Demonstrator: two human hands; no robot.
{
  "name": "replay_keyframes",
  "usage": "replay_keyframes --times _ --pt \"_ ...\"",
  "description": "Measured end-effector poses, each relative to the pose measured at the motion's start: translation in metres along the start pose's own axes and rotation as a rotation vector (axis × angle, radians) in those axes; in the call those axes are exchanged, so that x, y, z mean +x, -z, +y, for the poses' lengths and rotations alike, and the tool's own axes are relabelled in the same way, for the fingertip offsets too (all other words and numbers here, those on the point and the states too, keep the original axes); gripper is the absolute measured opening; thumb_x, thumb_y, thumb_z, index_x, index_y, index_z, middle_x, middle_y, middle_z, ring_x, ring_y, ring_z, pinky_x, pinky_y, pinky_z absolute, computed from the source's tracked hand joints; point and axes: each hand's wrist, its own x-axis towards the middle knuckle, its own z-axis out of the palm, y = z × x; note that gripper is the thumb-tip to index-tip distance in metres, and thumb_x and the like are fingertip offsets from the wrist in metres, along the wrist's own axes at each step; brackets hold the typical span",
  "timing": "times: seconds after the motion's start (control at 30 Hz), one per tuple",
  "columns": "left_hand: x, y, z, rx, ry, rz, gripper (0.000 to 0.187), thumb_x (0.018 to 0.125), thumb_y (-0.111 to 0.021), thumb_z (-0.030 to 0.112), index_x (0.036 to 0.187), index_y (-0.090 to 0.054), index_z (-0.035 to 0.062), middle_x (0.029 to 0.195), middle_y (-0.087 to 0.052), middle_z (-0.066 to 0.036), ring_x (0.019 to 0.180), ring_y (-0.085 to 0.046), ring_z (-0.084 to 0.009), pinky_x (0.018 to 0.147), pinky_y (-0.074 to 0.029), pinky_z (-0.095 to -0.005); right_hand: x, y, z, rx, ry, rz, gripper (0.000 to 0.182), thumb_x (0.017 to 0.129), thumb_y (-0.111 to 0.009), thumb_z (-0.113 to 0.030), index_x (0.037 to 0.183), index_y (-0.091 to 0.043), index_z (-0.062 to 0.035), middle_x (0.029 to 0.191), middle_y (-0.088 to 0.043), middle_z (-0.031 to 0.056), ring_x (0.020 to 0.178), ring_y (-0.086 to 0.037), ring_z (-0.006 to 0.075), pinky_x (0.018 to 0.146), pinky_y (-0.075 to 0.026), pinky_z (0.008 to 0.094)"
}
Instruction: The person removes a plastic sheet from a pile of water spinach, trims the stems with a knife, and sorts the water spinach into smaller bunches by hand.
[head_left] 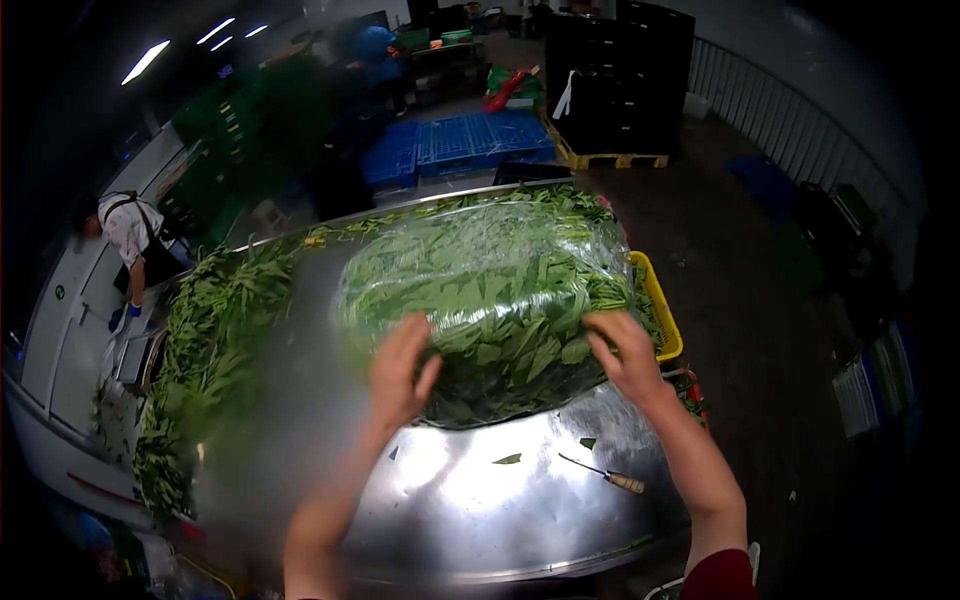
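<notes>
A large clear plastic bag (490, 300) packed with leafy green vegetables lies on a shiny metal table (470, 530). My left hand (402, 370) is at the near left side of the bag, fingers stretched and thumb apart. At the near right side, my right hand (628, 352) has its fingers bent slightly toward the bag, with the thumb apart. Both hands appear to touch the film; firm contact is hard to judge. In front of the bag lies a thin-bladed tool with a wooden handle (627, 483), near a loose leaf (508, 459).
Loose greens (215, 340) cover the table's left side. A yellow basket (656, 305) stands at its right edge. Behind are blue pallets (485, 138) and stacked black crates (625, 90) on a wooden pallet. Another person (133, 235) bends over at the far left.
</notes>
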Motion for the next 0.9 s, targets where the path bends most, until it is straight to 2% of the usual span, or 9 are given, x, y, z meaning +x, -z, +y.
replay_keyframes --times 0.1,0.23,0.33,0.37,0.47,0.5,0.63,0.77,0.9 --pt "0.033 -0.007 -0.050 0.103 0.027 -0.030 0.046 0.084 -0.062 0.022 0.126 -0.051 0.0066 0.133 -0.047 -0.017 0.124 -0.041 -0.0375 0.103 -0.030 -0.0483 0.079 -0.034 -0.003 -0.074 0.122 -0.018 0.026 0.082 -0.062 -0.009 0.107 -0.061 -0.0072 0.105 -0.060 0.0105 0.096 -0.058 0.0307 0.081 -0.047 0.0377" --pt "0.009 -0.046 -0.075 0.388 0.017 -0.137 0.049 0.087 -0.055 0.038 0.129 -0.050 0.0132 0.135 -0.044 -0.016 0.127 -0.034 -0.0396 0.103 -0.019 -0.0606 0.140 -0.097 0.016 -0.185 0.201 -0.170 0.028 0.081 -0.063 -0.013 0.108 -0.062 -0.0088 0.111 -0.058 0.0088 0.105 -0.054 0.0293 0.088 -0.045 0.0389" --pt "-0.001 -0.046 -0.067 0.378 0.062 -0.137 0.050 0.085 -0.057 0.035 0.130 -0.049 0.0138 0.138 -0.041 -0.015 0.130 -0.031 -0.0382 0.105 -0.017 -0.0583 0.156 -0.133 0.021 -0.179 0.204 -0.301 0.031 0.080 -0.065 -0.015 0.110 -0.061 -0.0099 0.115 -0.057 0.0085 0.109 -0.051 0.0291 0.092 -0.042 0.0399" --pt "-0.007 -0.049 -0.065 0.366 0.079 -0.131 0.051 0.084 -0.058 0.035 0.130 -0.049 0.0143 0.139 -0.040 -0.014 0.132 -0.029 -0.0385 0.106 -0.015 -0.0594 0.157 -0.146 0.030 -0.179 0.257 -0.283 0.029 0.078 -0.066 -0.017 0.106 -0.064 -0.0103 0.108 -0.060 0.0062 0.104 -0.053 0.0274 0.090 -0.043 0.0403" --pt "-0.018 -0.057 -0.063 0.351 0.089 -0.098 0.052 0.084 -0.059 0.035 0.130 -0.050 0.0139 0.141 -0.038 -0.014 0.134 -0.026 -0.0382 0.106 -0.014 -0.0602 0.154 -0.155 0.030 -0.240 0.240 -0.438 0.022 0.077 -0.067 -0.016 0.097 -0.066 -0.0105 0.099 -0.062 0.0036 0.097 -0.055 0.0251 0.086 -0.044 0.0382" --pt "-0.020 -0.058 -0.063 0.344 0.090 -0.093 0.053 0.083 -0.060 0.035 0.131 -0.050 0.0136 0.142 -0.036 -0.014 0.135 -0.024 -0.0380 0.107 -0.012 -0.0608 0.151 -0.159 0.031 -0.203 0.281 -0.322 0.013 0.075 -0.067 -0.016 0.088 -0.067 -0.0109 0.091 -0.062 0.0012 0.092 -0.056 0.0232 0.081 -0.045 0.0365" --pt "-0.021 -0.062 -0.064 0.346 0.096 -0.081 0.055 0.081 -0.062 0.033 0.131 -0.050 0.0134 0.143 -0.035 -0.013 0.136 -0.023 -0.0372 0.107 -0.012 -0.0607 0.144 -0.164 0.029 -0.228 0.292 -0.189 0.007 0.075 -0.067 -0.016 0.079 -0.063 -0.0106 0.084 -0.059 0.0019 0.089 -0.056 0.0226 0.076 -0.045 0.0363" --pt "-0.020 -0.061 -0.060 0.368 0.108 -0.096 0.055 0.081 -0.062 0.032 0.131 -0.050 0.0130 0.143 -0.035 -0.012 0.136 -0.024 -0.0365 0.108 -0.012 -0.0600 0.142 -0.173 0.030 -0.277 0.352 -0.183 0.008 0.075 -0.064 -0.014 0.080 -0.060 -0.0087 0.083 -0.057 0.0038 0.084 -0.055 0.0231 0.074 -0.043 0.0353" --pt "-0.014 -0.055 -0.059 0.372 0.101 -0.119 0.055 0.082 -0.060 0.031 0.132 -0.048 0.0110 0.141 -0.037 -0.012 0.134 -0.027 -0.0371 0.108 -0.012 -0.0581 0.143 -0.174 0.024 -0.254 0.351 -0.085 0.009 0.077 -0.060 -0.012 0.083 -0.056 -0.0069 0.081 -0.056 0.0067 0.082 -0.055 0.0253 0.073 -0.043 0.0362"
